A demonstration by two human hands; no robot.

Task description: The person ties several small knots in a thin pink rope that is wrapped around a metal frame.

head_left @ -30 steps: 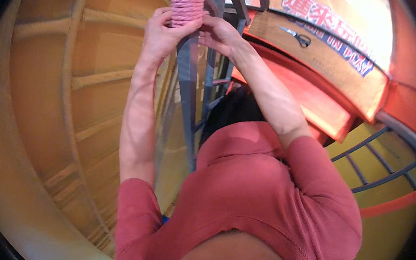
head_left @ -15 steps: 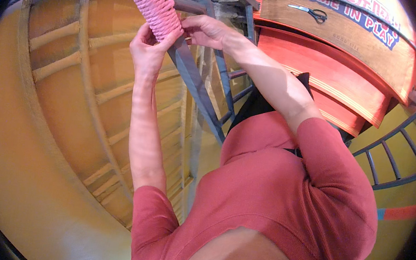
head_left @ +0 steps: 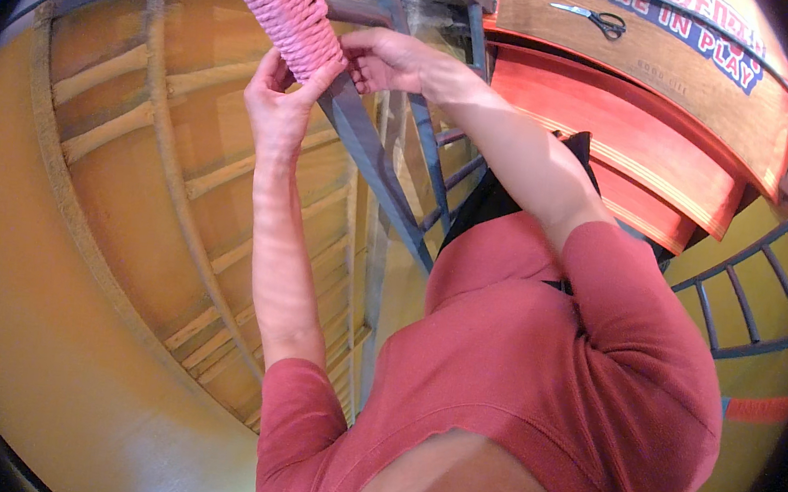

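Pink rope [head_left: 279,4] is wound in tight coils around a slanting grey metal beam [head_left: 369,155], which is bare below the last coil. At the lower end of the coils my left hand [head_left: 277,100] is closed, its thumb pressed on the rope and its fingers curled around the beam's left side. My right hand [head_left: 387,58] is on the beam's other side, close to the coils, with its fingers curled in. Whatever its fingertips hold is hidden or too small to make out.
Scissors [head_left: 594,20] with black handles lie on a wooden top [head_left: 528,5] at the far right, above red stepped panels [head_left: 611,124]. Grey metal ladder-like bars [head_left: 736,295] stand at right. A yellowish wooden rack [head_left: 119,72] fills the left side.
The fingers of my right hand have curled in a little beside the coils. My left hand keeps its hold on the rope's lower end. The whole view has shifted slightly.
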